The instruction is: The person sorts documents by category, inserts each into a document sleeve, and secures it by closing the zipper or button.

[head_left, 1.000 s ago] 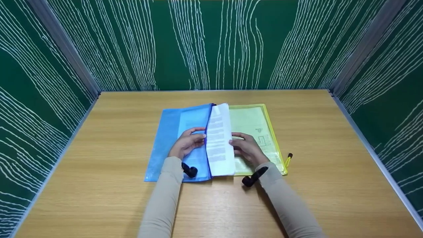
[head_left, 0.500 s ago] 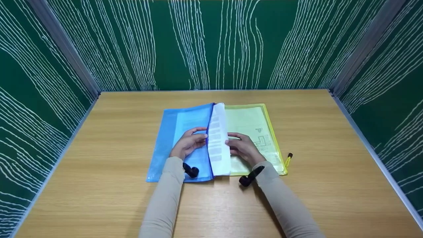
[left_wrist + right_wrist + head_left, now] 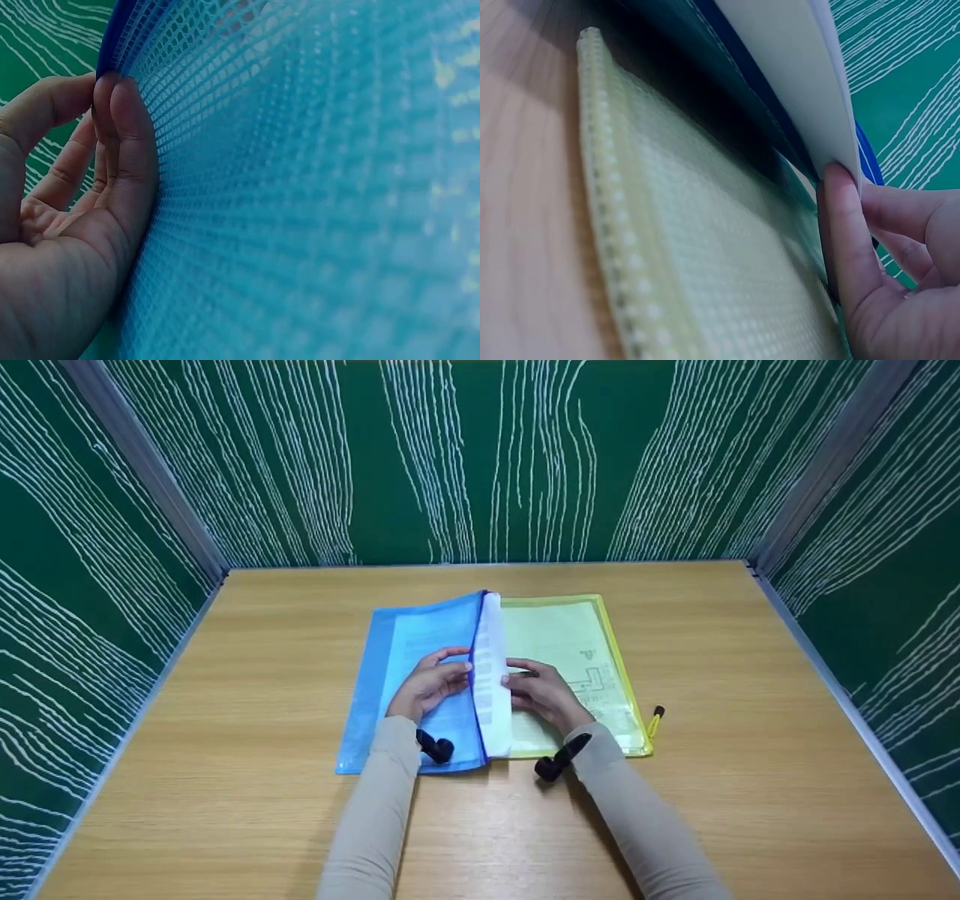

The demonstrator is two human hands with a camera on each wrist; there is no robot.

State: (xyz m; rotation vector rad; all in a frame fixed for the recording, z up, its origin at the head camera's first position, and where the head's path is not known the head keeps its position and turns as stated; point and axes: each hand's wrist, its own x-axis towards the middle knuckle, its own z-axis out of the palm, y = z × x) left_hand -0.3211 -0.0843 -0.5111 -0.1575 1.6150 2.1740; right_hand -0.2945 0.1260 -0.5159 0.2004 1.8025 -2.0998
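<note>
On the counter (image 3: 225,697), the blue folder (image 3: 386,660) lies at left, its mouth facing right and lifted over the yellow folder; its mesh blurs what is inside. The left hand (image 3: 427,686) has a narrow grip, thumb and fingers pinching the mouth's rim. From there the papers (image 3: 493,720) stick out rightward, the exposed strip long from near to far; their left part lies within the blue folder, their print too small to read. The right hand (image 3: 544,694) pinches their right edge, covering part of the yellow folder (image 3: 607,637), whose left side is hidden beneath.
</note>
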